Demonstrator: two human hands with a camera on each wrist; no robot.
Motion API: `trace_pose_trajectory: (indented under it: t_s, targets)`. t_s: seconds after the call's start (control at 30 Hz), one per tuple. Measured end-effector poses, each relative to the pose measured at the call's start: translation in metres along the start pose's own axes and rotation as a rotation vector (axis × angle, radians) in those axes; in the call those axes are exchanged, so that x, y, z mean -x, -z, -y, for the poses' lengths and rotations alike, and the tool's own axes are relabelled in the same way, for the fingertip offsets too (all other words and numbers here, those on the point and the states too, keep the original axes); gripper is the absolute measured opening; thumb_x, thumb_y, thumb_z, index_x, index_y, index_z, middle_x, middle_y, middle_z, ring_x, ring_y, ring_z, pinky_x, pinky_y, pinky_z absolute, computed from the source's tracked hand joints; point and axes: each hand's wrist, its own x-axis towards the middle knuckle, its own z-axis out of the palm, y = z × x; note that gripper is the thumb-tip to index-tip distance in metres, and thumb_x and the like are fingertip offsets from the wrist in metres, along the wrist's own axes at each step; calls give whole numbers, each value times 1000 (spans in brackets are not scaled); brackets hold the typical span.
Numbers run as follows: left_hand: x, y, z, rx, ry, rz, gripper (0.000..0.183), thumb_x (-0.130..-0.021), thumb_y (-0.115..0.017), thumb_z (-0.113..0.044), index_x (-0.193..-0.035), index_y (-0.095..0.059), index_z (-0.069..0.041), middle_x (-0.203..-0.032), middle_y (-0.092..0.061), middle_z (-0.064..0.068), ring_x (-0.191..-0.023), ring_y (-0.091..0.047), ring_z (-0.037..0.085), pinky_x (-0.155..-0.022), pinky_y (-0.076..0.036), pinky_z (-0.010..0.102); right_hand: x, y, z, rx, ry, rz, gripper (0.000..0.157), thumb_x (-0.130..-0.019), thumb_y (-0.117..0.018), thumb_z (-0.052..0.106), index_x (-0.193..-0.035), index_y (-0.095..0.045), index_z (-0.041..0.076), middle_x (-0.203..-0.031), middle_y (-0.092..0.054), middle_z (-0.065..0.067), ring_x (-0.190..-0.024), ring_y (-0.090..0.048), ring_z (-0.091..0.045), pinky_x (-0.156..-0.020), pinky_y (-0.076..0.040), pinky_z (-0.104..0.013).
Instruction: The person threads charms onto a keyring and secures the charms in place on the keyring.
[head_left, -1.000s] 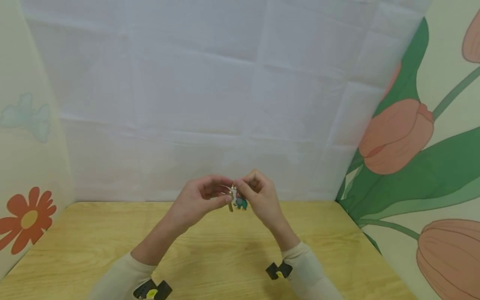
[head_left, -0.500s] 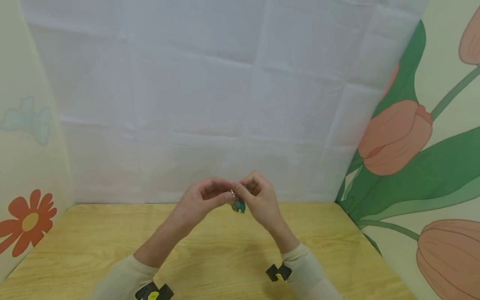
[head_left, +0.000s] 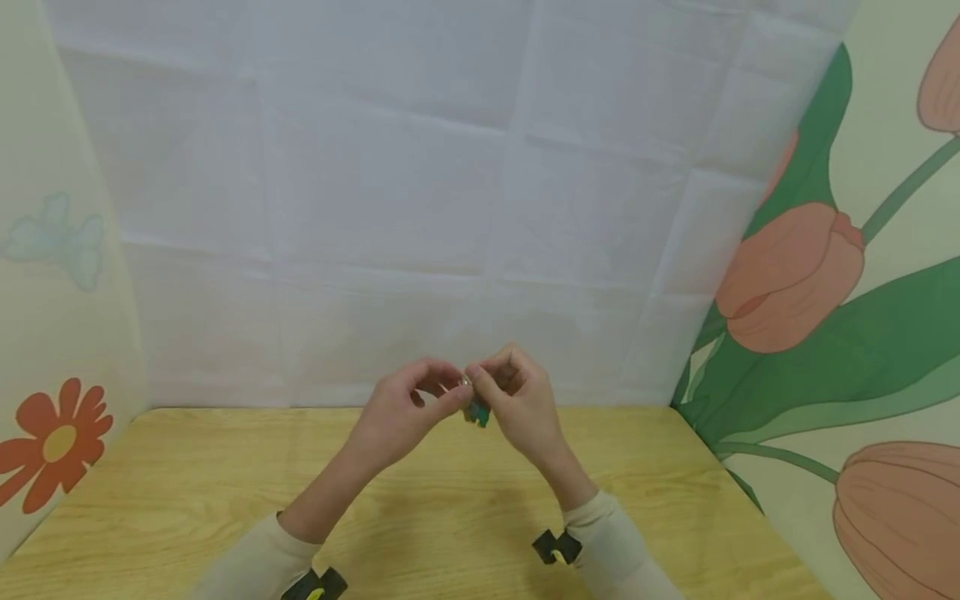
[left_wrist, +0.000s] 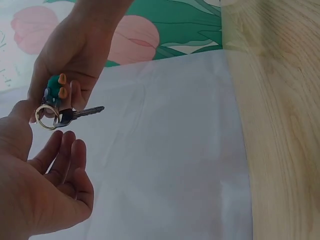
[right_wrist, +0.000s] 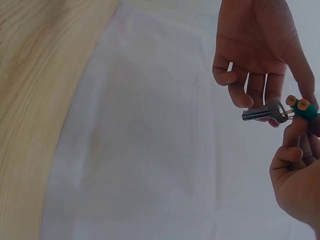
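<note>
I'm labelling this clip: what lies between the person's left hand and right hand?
A gold ring and a key, seen in the left wrist view; the head view shows a green charm there too.

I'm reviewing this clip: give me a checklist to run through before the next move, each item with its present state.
1. Key blade in view: ok, it shows in both wrist views.
2. Brass key ring visible: ok, in the left wrist view.
3. Key threaded on the ring: cannot tell; they overlap, but the join is unclear.
4. Right hand on the green charm: ok, curled at it, though the exact pinch point is hidden.
5. Left hand gripping firmly: cannot tell; it is close to the ring.
6. Everything held above the table: ok.
</note>
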Motion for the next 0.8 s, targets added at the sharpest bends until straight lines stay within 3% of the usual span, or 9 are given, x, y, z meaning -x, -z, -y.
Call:
trace_pose_trajectory:
  t_s: [0.23,0.6,0.8]
  targets:
    - [1,2,-1,23,-9,42,34,-95,-70,-50,-118,-71,-24,-107,-70,-11,-98,-62,13,-83,-50,42,1,-1,1,19,26,6,4,-99,-64,-4,-101,-60,-4,-85,-71,-11,-62,-62,-18,-56,-52,-27]
    - [0,5,-5,110,-40,78,33,-96,-73,-41,-124,-68,-25,-115,-68,-8,-101,-63,16,-87,-48,50,0,4,-9,-53,7,14,7,-99,-68,6,-102,-63,2,-85,-70,-14,-66,-61,-21,-59,-50,-28]
    - [0,8,-5,166,-34,90,31,-95,-76,-35,-124,-69,-28,-121,-67,-8,-103,-64,17,-86,-49,45,-1,4,-9,-100,-27,34,10,-100,-67,8,-103,-63,0,-83,-68,-14,-67,-60,-21,-61,-50,-28]
